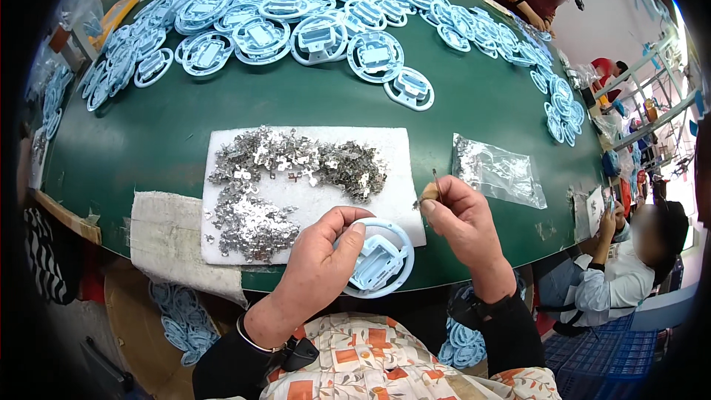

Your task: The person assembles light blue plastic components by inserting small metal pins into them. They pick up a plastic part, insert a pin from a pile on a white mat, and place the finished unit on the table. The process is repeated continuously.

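My left hand [318, 259] is closed on a light-blue round plastic part [406, 258], an outer ring with a box-like recess in its middle. The thumb lies on the ring's upper left. To its right, my right hand [466, 226] pinches a thin, dark, stick-like tool [437, 184] between thumb and fingers. Something tan covers a fingertip there. A tiny piece at those fingertips is too small to make out. Beyond both hands, small silvery metal clips [255, 226] are heaped on a white foam sheet [344, 215].
Many more light-blue round parts [259, 37] are piled along the far side of the green table [311, 96]. A clear plastic bag [500, 170] lies right of the foam. A pale cloth pad [167, 233] sits left. Boxes below hold blue parts [185, 326]. Other people sit at right.
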Demonstrator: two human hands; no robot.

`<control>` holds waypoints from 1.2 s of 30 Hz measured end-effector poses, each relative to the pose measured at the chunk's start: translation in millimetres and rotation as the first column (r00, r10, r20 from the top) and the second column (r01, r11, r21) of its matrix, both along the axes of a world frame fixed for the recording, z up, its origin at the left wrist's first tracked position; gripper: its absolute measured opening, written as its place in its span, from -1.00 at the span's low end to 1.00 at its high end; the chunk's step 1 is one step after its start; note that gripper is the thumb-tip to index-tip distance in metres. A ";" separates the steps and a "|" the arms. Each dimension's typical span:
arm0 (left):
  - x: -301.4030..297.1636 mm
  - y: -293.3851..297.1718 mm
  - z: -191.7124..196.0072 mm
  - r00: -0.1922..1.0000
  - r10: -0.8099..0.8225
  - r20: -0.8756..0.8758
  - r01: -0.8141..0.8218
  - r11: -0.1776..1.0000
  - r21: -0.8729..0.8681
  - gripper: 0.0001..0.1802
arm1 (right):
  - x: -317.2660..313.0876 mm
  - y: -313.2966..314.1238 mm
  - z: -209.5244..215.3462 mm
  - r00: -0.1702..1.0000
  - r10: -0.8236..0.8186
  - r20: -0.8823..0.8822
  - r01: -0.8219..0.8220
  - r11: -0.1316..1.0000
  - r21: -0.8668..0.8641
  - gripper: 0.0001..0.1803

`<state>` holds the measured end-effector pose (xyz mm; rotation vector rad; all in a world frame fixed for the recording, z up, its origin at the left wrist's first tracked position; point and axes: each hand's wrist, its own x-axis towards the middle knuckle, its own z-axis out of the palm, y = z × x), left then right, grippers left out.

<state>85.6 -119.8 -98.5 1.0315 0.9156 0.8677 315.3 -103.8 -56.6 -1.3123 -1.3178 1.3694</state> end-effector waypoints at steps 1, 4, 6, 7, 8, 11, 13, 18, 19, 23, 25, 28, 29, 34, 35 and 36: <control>0.9 0.7 -2.6 1.000 0.012 -0.003 -0.012 1.000 0.011 -0.71 | 0.0 -7.8 1.3 0.999 -0.009 -0.042 0.009 1.000 -0.008 -0.91; 1.0 0.5 -2.3 0.997 0.068 -0.025 -0.066 0.996 0.053 -0.73 | -0.4 -24.7 -2.8 0.994 0.016 -0.109 -0.011 0.999 0.047 -0.92; 2.3 0.1 0.1 0.994 0.097 0.057 -0.096 0.995 -0.023 -0.73 | -5.8 -34.0 -5.1 0.994 -0.019 -0.106 0.027 0.997 0.071 -0.92; 3.0 -0.6 1.5 0.989 0.115 0.098 -0.109 0.992 -0.061 -0.73 | -9.1 -37.6 -5.9 0.994 -0.035 -0.105 0.043 0.996 0.083 -0.93; 3.3 -0.1 0.3 0.991 0.120 0.062 -0.117 0.992 -0.046 -0.73 | -10.4 -39.3 -9.4 0.991 -0.034 -0.131 0.041 0.998 0.051 -0.88; 3.5 1.9 -1.3 0.992 0.123 0.009 -0.123 0.992 0.015 -0.71 | -16.3 -38.5 -16.8 0.970 -0.047 -0.238 0.030 0.997 -0.078 -0.83; 4.7 3.9 3.1 0.991 0.101 0.092 -0.101 0.995 -0.012 -0.66 | -16.1 -36.2 -17.1 0.967 -0.064 -0.248 0.028 0.989 -0.147 -0.79; 0.7 3.0 -3.2 0.999 0.039 0.032 -0.040 0.998 0.046 -0.52 | -17.3 -31.5 -21.4 0.989 -0.097 -0.107 0.102 0.994 0.037 -0.87; 1.3 3.9 -4.6 0.999 0.027 0.019 -0.027 0.999 0.041 -0.51 | -17.5 -30.7 -21.2 0.993 -0.104 -0.061 0.110 0.989 0.101 -0.88; 0.0 7.5 0.6 0.996 -0.010 -0.093 0.015 0.999 0.045 -0.51 | -24.8 -24.8 -22.5 0.989 -0.097 0.113 0.058 0.949 0.308 -0.92; -1.0 8.7 4.1 0.997 -0.015 -0.069 0.017 1.000 0.021 -0.52 | -29.3 -21.6 -23.7 0.976 -0.086 0.201 0.006 0.929 0.370 -0.92; -1.5 9.8 -1.7 0.999 -0.005 -0.038 0.005 1.000 0.003 -0.53 | -35.5 -17.2 -22.5 0.936 -0.110 0.335 -0.056 0.892 0.449 -0.90; -1.5 10.1 -3.8 1.000 0.000 -0.027 0.000 1.000 0.000 -0.53 | -36.1 -17.3 -21.3 0.925 -0.117 0.362 -0.066 0.887 0.456 -0.89; -0.3 11.2 -7.1 0.998 -0.011 -0.064 0.013 1.000 0.024 -0.53 | -35.3 -17.2 -21.3 0.886 -0.123 0.447 -0.112 0.879 0.463 -0.88; -0.3 11.0 -8.1 0.997 -0.008 -0.076 0.010 1.000 0.030 -0.52 | -35.4 -17.1 -21.3 0.879 -0.121 0.462 -0.119 0.881 0.457 -0.88; -0.6 10.7 -8.4 0.994 -0.007 -0.108 0.012 0.999 0.040 -0.52 | -35.5 -17.2 -21.1 0.872 -0.119 0.476 -0.126 0.884 0.451 -0.88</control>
